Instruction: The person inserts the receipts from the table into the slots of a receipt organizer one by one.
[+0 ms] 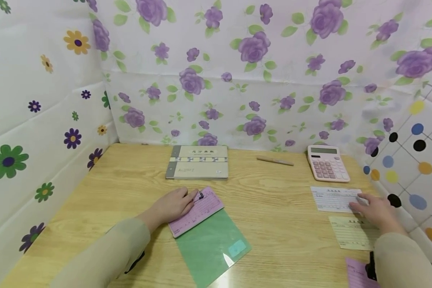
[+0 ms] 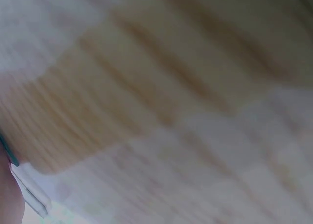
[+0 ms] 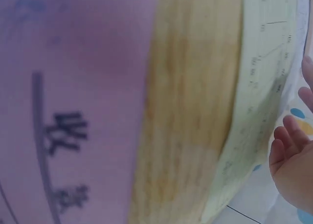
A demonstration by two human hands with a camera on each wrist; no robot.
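Note:
In the head view my left hand rests on a pink form slip, fingertips beside a small black clip at its upper edge. That slip lies across the top of a green translucent folder with a pale blue label. My right hand is at the right end of a white form slip, thumb and fingers spread apart over its edge. A yellow form slip lies just below, partly covered by the right arm. Loosely bent fingers show at the right wrist view's edge.
Another pink slip lies at the front right, partly under the sleeve. Along the back are a grey-and-cream ledger book, a brown pen and a pink calculator. Flower-patterned sheets stand around the wooden table.

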